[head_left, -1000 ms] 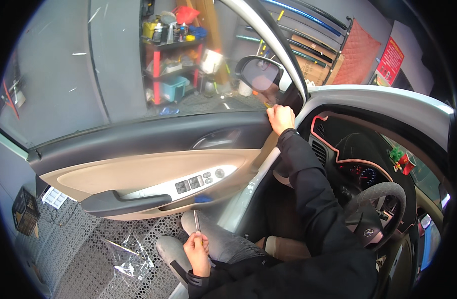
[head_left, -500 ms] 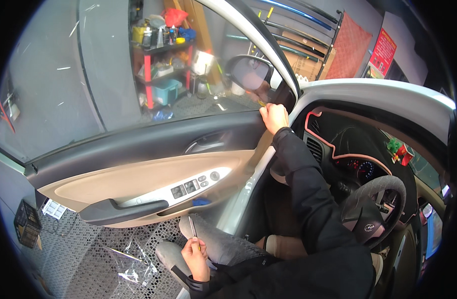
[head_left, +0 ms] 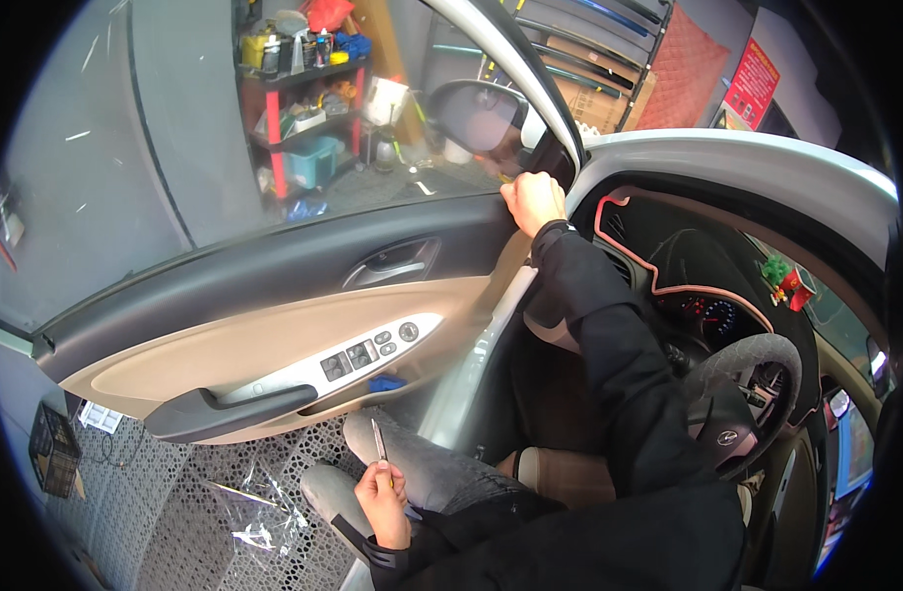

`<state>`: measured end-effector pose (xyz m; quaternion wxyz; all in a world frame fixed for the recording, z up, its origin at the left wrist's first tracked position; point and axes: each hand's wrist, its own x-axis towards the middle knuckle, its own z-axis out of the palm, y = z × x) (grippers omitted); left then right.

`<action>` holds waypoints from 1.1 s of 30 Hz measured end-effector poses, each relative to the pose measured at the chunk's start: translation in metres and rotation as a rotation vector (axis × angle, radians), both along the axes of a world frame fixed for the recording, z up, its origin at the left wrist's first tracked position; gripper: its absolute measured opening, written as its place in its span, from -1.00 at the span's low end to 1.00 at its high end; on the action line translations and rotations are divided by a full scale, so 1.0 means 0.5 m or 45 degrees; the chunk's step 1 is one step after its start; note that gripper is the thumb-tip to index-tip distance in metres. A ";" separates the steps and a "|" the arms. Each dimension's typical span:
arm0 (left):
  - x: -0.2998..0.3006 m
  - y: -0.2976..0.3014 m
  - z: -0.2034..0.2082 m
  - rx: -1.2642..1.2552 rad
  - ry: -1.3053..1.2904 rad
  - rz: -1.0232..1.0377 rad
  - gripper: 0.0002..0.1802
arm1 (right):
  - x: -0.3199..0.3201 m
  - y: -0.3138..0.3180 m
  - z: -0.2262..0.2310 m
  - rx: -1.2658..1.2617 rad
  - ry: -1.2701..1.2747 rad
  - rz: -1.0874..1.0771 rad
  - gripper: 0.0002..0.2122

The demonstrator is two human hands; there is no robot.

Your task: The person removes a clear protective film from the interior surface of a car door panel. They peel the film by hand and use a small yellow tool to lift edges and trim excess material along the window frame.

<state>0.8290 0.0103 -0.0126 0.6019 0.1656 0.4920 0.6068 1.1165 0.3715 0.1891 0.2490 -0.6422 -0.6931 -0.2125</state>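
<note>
In my left hand [head_left: 384, 504] is a slim utility knife [head_left: 379, 440], its narrow pale blade pointing up and away from me over my grey trouser leg. The fingers are closed around its handle. My right hand [head_left: 535, 202] is closed at the front lower corner of the door window [head_left: 372, 138], just above the dark top edge of the car door [head_left: 264, 241]. Whatever its curled fingers hold, if anything, is hidden. Close beyond that hand, outside the glass, is the side mirror [head_left: 481, 118]. The door stands open, with a beige panel and window switches [head_left: 358, 355].
To the right are the steering wheel [head_left: 781, 394] and the dashboard [head_left: 698, 256] with pink-red trim. Clear plastic film [head_left: 259, 507] lies on the perforated floor mat [head_left: 185, 492]. A black crate [head_left: 54, 451] stands far left. Behind the glass is a shelf rack [head_left: 303, 138] with bottles.
My view has shifted slightly, so the door and shelf sit a little further left and higher. Both hands keep nearly the same places, the knife still in my left one.
</note>
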 end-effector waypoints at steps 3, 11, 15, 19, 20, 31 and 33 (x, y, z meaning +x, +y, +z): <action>0.002 -0.002 0.002 0.018 0.020 -0.015 -0.63 | -0.005 0.002 -0.001 0.007 0.040 -0.028 -0.67; 0.000 -0.003 -0.005 0.031 -0.025 -0.025 -0.65 | -0.002 -0.003 0.003 0.018 0.250 -0.021 -0.66; -0.003 -0.002 -0.008 0.038 -0.018 -0.031 -0.65 | -0.001 0.001 -0.001 0.030 0.087 -0.054 -0.67; -0.005 -0.003 -0.012 0.022 -0.007 -0.032 -0.65 | -0.001 0.006 -0.012 -0.013 0.132 0.032 -0.67; -0.006 -0.004 -0.013 0.026 -0.024 -0.037 -0.65 | 0.000 0.008 -0.009 0.051 0.194 0.003 -0.67; -0.002 0.034 0.038 0.187 0.229 0.020 -0.63 | -0.177 -0.364 -0.242 -0.403 1.182 0.601 -0.84; 0.011 0.052 0.060 0.175 0.381 -0.129 -0.78 | -0.240 -0.447 -0.302 -0.749 1.333 1.158 -0.78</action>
